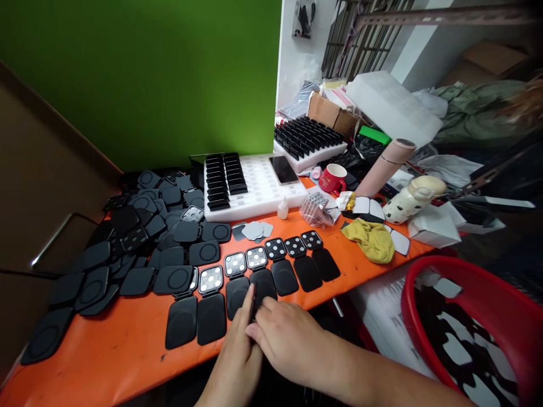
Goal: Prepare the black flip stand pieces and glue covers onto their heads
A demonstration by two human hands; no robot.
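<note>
My left hand and my right hand meet at the table's front edge. Between them is a thin black panel, seen almost edge-on and mostly covered by the fingers. The left forefinger lies along it, while the right fingers curl against its other side. Just beyond stands a row of opened hinged black pads, among them an opened pad. Their upper halves show round silvery discs, some on white squares like the white dotted panel. The lower halves are plain black.
Loose black folding pads are heaped on the left of the orange table. A white foam tray holds upright black pieces and a phone. At right are a red mug, yellow cloth and red tub.
</note>
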